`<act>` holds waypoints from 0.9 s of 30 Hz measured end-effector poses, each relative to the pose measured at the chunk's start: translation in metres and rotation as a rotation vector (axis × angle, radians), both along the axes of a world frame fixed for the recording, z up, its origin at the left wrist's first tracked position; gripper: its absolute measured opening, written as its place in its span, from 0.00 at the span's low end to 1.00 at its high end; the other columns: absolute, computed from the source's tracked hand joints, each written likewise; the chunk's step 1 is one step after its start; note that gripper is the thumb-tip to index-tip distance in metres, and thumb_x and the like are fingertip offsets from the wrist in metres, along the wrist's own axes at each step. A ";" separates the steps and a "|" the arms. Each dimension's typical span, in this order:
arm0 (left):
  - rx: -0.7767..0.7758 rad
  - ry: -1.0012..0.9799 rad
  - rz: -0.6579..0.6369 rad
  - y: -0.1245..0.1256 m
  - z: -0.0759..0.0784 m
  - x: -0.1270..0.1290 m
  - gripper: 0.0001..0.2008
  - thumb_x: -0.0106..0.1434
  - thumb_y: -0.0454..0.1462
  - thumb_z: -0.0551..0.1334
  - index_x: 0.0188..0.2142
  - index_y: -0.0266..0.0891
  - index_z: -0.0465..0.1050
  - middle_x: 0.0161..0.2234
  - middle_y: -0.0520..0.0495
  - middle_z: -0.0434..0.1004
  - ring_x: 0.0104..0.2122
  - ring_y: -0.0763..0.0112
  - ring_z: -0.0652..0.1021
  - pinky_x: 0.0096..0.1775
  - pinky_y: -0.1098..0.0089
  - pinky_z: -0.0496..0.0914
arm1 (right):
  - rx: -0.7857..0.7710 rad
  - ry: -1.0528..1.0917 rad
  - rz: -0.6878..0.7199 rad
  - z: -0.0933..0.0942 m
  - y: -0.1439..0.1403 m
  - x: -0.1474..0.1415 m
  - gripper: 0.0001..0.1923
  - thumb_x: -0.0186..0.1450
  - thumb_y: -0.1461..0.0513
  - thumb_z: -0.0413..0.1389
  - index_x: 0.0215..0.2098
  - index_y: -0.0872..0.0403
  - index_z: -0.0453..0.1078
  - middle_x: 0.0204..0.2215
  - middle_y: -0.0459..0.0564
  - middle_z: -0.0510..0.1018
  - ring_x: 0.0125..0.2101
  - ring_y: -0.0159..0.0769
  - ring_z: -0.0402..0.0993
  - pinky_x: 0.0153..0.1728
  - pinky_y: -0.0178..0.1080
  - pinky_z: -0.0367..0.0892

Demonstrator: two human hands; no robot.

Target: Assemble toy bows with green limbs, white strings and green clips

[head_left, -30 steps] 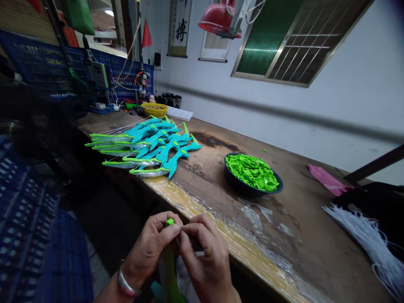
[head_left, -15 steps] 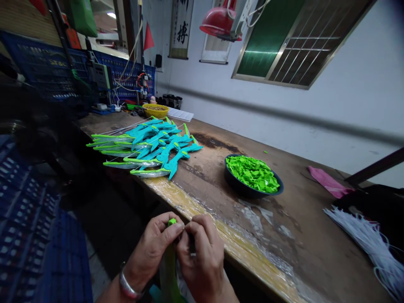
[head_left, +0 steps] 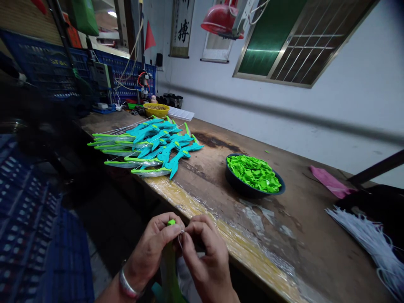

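1. Gripping a long lime-green plastic toy bow limb (head_left: 168, 269) near its tip, left hand (head_left: 151, 248) is wrapped around it with the thumb pressed at the top; limb sits below the near table edge, close to the person's lap, green tip (head_left: 171, 221) poking above the fingers.
2. Right hand (head_left: 205, 256) pinches a thin white string (head_left: 180, 239) between thumb and forefinger, fingers narrow, touching the left hand at the limb tip.
3. Handling judgement: limb looks light, stiff but a bit springy, smooth plastic so could slip; best held just below the tip. String looks thin, limp, easy to lose; needs a fingertip pinch.
4. Worn brown wooden workbench (head_left: 299, 235) runs from far left to near right.
5. Pile of finished teal-and-green toy bows (head_left: 151, 147) lies far left on it.
6. Dark round bowl of small lime-green plastic pieces (head_left: 255, 173) stands mid-table, well apart from the hands.
7. Bundle of white strings (head_left: 366, 240) lies near right; pink cloth (head_left: 328, 181) beyond it.
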State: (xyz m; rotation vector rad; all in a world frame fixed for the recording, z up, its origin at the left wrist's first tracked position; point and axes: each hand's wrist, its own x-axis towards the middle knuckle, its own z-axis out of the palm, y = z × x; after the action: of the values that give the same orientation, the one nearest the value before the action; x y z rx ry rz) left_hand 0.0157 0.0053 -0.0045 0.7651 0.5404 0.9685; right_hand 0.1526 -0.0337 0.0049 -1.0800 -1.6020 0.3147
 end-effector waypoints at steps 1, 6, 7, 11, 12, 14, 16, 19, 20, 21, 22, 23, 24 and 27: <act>-0.020 -0.004 -0.015 0.001 0.001 0.000 0.11 0.59 0.39 0.70 0.26 0.35 0.73 0.22 0.53 0.67 0.22 0.77 0.66 0.27 0.77 0.63 | 0.081 -0.067 -0.020 0.000 0.001 0.000 0.07 0.69 0.70 0.53 0.35 0.53 0.67 0.32 0.48 0.70 0.31 0.32 0.70 0.30 0.33 0.68; -0.111 -0.032 -0.109 0.009 0.007 -0.002 0.13 0.52 0.40 0.74 0.25 0.35 0.73 0.20 0.53 0.67 0.20 0.77 0.67 0.24 0.77 0.62 | 0.199 -0.244 0.068 0.003 0.008 0.001 0.09 0.71 0.72 0.49 0.40 0.54 0.65 0.37 0.53 0.72 0.36 0.36 0.71 0.35 0.37 0.71; -0.109 -0.030 -0.116 0.010 0.007 -0.002 0.14 0.51 0.40 0.75 0.25 0.35 0.74 0.20 0.52 0.67 0.20 0.76 0.67 0.24 0.76 0.63 | 0.185 -0.255 0.066 0.003 0.008 0.001 0.08 0.72 0.72 0.48 0.40 0.54 0.64 0.36 0.53 0.72 0.34 0.36 0.70 0.33 0.36 0.70; -0.084 -0.030 -0.093 0.009 0.007 0.001 0.14 0.53 0.41 0.74 0.25 0.35 0.73 0.20 0.52 0.68 0.20 0.77 0.68 0.25 0.76 0.64 | 0.152 -0.288 -0.006 0.000 0.007 0.003 0.07 0.73 0.70 0.48 0.39 0.53 0.63 0.34 0.51 0.70 0.32 0.35 0.68 0.30 0.35 0.66; -0.060 -0.021 -0.075 0.008 0.006 0.001 0.14 0.54 0.41 0.74 0.26 0.35 0.73 0.20 0.53 0.68 0.20 0.77 0.68 0.25 0.77 0.64 | 0.116 -0.262 -0.007 -0.002 0.006 0.003 0.07 0.73 0.69 0.47 0.39 0.52 0.62 0.34 0.50 0.69 0.31 0.34 0.68 0.30 0.35 0.66; 0.018 0.039 -0.035 0.006 0.002 0.002 0.14 0.57 0.42 0.73 0.27 0.36 0.74 0.21 0.53 0.69 0.21 0.77 0.69 0.26 0.77 0.65 | -0.029 -0.171 0.015 -0.003 0.003 0.004 0.07 0.74 0.67 0.46 0.38 0.51 0.61 0.31 0.47 0.69 0.30 0.33 0.68 0.30 0.34 0.65; 0.119 0.154 0.003 0.006 -0.001 0.001 0.13 0.59 0.43 0.71 0.29 0.35 0.74 0.23 0.52 0.70 0.23 0.76 0.71 0.27 0.76 0.66 | -0.212 -0.069 0.038 0.000 0.001 0.005 0.07 0.75 0.65 0.46 0.38 0.51 0.61 0.29 0.45 0.69 0.28 0.31 0.68 0.28 0.33 0.64; 0.252 0.378 0.040 0.007 -0.001 -0.002 0.12 0.62 0.43 0.68 0.30 0.35 0.74 0.25 0.52 0.71 0.25 0.74 0.70 0.28 0.75 0.66 | -0.390 0.033 0.075 0.011 0.000 0.006 0.08 0.74 0.62 0.46 0.37 0.51 0.62 0.28 0.44 0.70 0.27 0.31 0.67 0.27 0.33 0.64; 0.294 0.451 0.049 0.008 0.001 -0.002 0.12 0.63 0.42 0.67 0.31 0.35 0.74 0.25 0.52 0.71 0.25 0.74 0.70 0.28 0.75 0.66 | -0.417 0.057 0.086 0.015 0.001 0.006 0.08 0.74 0.61 0.47 0.36 0.51 0.63 0.28 0.44 0.70 0.27 0.31 0.67 0.27 0.33 0.63; 0.337 0.519 0.055 0.008 0.003 -0.003 0.11 0.63 0.42 0.66 0.31 0.35 0.74 0.25 0.51 0.71 0.26 0.73 0.70 0.28 0.74 0.66 | -0.436 0.075 0.098 0.019 0.002 0.006 0.09 0.74 0.60 0.47 0.35 0.51 0.63 0.27 0.43 0.69 0.27 0.31 0.66 0.27 0.33 0.63; 0.379 0.581 0.063 0.009 0.007 -0.003 0.11 0.64 0.41 0.64 0.31 0.35 0.73 0.25 0.51 0.70 0.26 0.73 0.69 0.28 0.74 0.66 | -0.448 0.089 0.104 0.021 0.003 0.006 0.09 0.73 0.60 0.47 0.34 0.52 0.62 0.26 0.43 0.69 0.26 0.31 0.66 0.26 0.33 0.62; 0.419 0.633 0.073 0.009 0.010 -0.004 0.10 0.64 0.40 0.63 0.30 0.35 0.73 0.25 0.51 0.70 0.26 0.72 0.69 0.28 0.73 0.65 | -0.454 0.101 0.107 0.023 0.004 0.006 0.10 0.73 0.60 0.48 0.34 0.52 0.62 0.26 0.42 0.68 0.25 0.30 0.65 0.26 0.33 0.61; 0.453 0.672 0.082 0.009 0.013 -0.004 0.10 0.64 0.40 0.62 0.30 0.35 0.73 0.25 0.51 0.70 0.26 0.72 0.68 0.28 0.73 0.65 | -0.457 0.110 0.107 0.023 0.005 0.006 0.10 0.73 0.59 0.48 0.33 0.52 0.63 0.25 0.42 0.68 0.25 0.30 0.64 0.25 0.33 0.61; 0.478 0.696 0.073 0.009 0.019 -0.005 0.10 0.64 0.40 0.60 0.29 0.36 0.71 0.24 0.52 0.69 0.25 0.72 0.67 0.27 0.73 0.63 | -0.440 0.135 0.094 0.019 0.005 0.004 0.10 0.73 0.60 0.48 0.33 0.52 0.63 0.25 0.42 0.68 0.25 0.30 0.65 0.26 0.33 0.61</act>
State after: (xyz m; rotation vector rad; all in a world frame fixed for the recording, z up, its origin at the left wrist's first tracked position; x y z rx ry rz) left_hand 0.0102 0.0142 0.0143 1.5439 0.9559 0.8951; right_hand 0.1561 -0.0283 0.0237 -1.2831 -1.5002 0.8150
